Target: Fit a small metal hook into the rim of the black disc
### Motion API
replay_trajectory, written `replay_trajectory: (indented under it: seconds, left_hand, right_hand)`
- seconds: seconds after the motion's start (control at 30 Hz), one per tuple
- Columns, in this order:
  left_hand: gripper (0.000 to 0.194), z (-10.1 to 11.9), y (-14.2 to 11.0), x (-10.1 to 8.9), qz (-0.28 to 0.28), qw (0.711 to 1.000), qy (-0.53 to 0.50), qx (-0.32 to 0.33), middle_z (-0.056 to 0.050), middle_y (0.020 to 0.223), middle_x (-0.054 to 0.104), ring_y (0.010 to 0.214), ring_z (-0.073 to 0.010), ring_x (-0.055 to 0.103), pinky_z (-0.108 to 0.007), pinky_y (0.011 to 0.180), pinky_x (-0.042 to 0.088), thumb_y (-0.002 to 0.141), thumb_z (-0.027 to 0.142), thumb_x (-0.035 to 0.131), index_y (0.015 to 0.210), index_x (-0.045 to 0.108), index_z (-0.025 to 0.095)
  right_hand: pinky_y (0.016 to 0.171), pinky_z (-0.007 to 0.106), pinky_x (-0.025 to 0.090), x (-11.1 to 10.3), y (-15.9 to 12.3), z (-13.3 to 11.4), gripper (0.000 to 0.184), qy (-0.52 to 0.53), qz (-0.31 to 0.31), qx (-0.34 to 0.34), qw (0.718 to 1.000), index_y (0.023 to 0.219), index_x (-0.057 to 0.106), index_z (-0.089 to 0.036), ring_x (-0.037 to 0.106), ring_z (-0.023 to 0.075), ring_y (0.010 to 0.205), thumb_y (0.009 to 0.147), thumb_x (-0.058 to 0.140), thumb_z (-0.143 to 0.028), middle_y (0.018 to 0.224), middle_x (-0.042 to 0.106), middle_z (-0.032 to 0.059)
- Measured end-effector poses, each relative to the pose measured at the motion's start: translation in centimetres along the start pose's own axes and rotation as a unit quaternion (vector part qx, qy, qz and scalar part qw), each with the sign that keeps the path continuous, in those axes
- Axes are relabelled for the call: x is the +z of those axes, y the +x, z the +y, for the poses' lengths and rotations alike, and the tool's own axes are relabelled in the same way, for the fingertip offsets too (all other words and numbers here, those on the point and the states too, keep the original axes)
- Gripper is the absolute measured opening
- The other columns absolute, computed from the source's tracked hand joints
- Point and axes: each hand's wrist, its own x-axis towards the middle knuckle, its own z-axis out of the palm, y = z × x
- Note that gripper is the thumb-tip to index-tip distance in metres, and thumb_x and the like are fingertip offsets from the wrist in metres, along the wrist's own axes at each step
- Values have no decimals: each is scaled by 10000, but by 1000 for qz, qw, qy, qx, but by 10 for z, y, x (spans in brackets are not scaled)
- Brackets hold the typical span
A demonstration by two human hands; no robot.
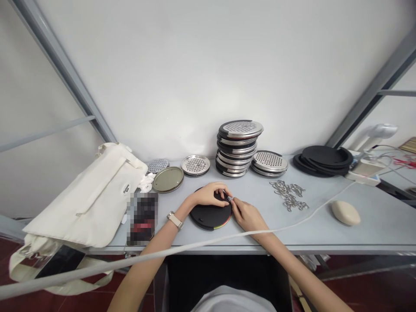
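Observation:
A black round disc with a coloured rim lies flat on the grey table in front of me. My left hand rests curled on its far edge, pressing it down. My right hand pinches a small metal piece at the disc's right edge, right beside my left fingertips. A watch sits on my left wrist.
Behind the disc stands a tall stack of perforated steel discs, a lower stack beside it, and loose ones to the left. Metal hooks lie right, black rings far right, a cream bag left, a white cord across.

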Motion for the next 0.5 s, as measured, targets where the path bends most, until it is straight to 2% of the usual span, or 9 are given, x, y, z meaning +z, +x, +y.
replay_trajectory:
  seconds: [0.5]
  left_hand:
    - [278, -5, 1, 1, 8, 999, -45, 15, -53, 896, 551, 712, -87, 541, -225, 697, 421, 649, 256, 656, 896, 630, 132]
  right_hand:
    - [552, 233, 297, -4, -2, -3, 305, 33, 1, -3, 999, 754, 482, -195, 511, 122, 578, 886, 235, -315, 681, 598, 33]
